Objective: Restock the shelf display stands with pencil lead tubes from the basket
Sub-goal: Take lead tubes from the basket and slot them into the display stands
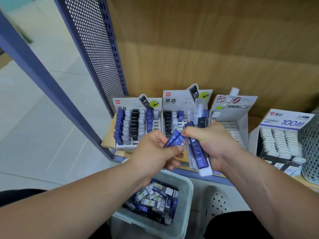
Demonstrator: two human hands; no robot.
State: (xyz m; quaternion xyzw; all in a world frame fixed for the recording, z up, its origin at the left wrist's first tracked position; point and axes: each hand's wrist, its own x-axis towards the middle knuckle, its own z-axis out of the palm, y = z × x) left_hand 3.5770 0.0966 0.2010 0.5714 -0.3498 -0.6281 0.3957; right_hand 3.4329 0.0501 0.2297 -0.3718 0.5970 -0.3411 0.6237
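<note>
Tube bundle [198,153] inside right hand [214,140] grip; left hand [151,150] pinches blue tubes [175,139].

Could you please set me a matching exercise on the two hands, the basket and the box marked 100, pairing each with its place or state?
Column one:
1 left hand
2 right hand
3 basket
4 box marked 100

Column two:
A stands on the shelf, right of the hands
B grips a bundle of tubes
C sits below the hands, holding loose tubes
D pinches blue tubes marked HB 0.7

Pairs: 1-D; 2-B; 3-C; 4-A
</note>
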